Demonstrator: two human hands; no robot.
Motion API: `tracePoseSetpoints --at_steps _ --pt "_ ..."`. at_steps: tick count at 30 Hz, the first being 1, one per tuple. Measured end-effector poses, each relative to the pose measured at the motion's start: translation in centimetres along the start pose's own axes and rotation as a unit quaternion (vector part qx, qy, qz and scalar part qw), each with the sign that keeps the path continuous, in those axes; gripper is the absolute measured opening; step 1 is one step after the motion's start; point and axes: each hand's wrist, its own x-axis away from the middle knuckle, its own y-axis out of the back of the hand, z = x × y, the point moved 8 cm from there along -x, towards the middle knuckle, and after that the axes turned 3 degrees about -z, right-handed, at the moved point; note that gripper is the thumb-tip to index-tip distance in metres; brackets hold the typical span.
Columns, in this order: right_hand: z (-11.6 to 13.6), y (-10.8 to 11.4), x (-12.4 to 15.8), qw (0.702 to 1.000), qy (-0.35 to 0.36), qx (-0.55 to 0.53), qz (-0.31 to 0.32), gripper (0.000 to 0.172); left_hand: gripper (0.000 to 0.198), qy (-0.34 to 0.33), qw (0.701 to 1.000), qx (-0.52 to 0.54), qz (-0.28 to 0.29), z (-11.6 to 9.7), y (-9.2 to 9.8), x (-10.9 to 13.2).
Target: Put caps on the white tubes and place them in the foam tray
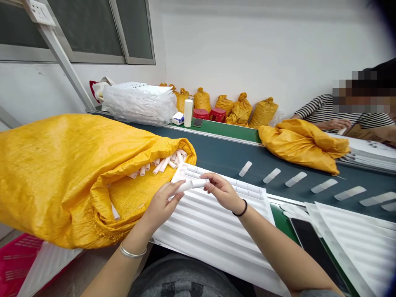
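Note:
My left hand is closed around the lower left part of a white plastic tube. My right hand pinches the far right end of the same white piece, which shows a joint line near its middle; whether it is one tube or two parts end to end I cannot tell. Both hands are above a ribbed white tray, whose far grooves hold a few white tubes in rows. To the left, an open yellow sack lies on its side with many loose white tubes at its mouth.
Several translucent tubes lie spaced along the dark conveyor belt. At right are a black phone, more white trays and a crumpled yellow sack. Another person in a striped sleeve sits across the belt.

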Motion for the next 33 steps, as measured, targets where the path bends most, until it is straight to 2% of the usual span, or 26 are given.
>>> tracePoseSetpoints --at_steps 2,6,9,13,17,21,25,33 --pt "1.2 0.9 1.0 0.999 0.032 0.018 -0.009 0.025 0.038 -0.025 0.999 -0.037 0.024 -1.2 -0.5 0.1" --pt "3.8 1.0 2.5 0.987 0.119 0.1 0.031 0.028 0.038 -0.064 0.992 -0.086 0.07 -3.4 -1.1 0.4" --pt "4.5 1.4 2.9 0.986 0.124 0.109 0.009 0.029 0.042 -0.065 0.994 -0.066 0.063 -4.3 -0.7 0.5" --pt "4.3 2.0 3.3 0.988 0.094 0.118 -0.029 0.026 0.033 -0.04 0.997 -0.054 0.047 -4.2 0.1 0.4" --pt "3.5 2.2 3.5 0.995 0.03 0.091 -0.03 0.025 0.025 -0.071 0.996 -0.049 0.04 -4.9 0.4 0.5" --pt "1.8 1.7 3.8 0.995 -0.093 -0.029 -0.001 0.033 0.025 -0.101 0.993 -0.064 0.024 -5.6 0.3 1.0" --pt "0.3 0.8 4.2 0.97 -0.192 -0.148 0.017 0.039 0.029 -0.135 0.985 -0.104 0.004 -6.0 0.0 1.3" --pt "0.3 1.1 4.9 0.962 -0.209 -0.174 0.008 0.036 0.031 -0.181 0.973 -0.14 -0.013 -7.0 -0.5 1.7"
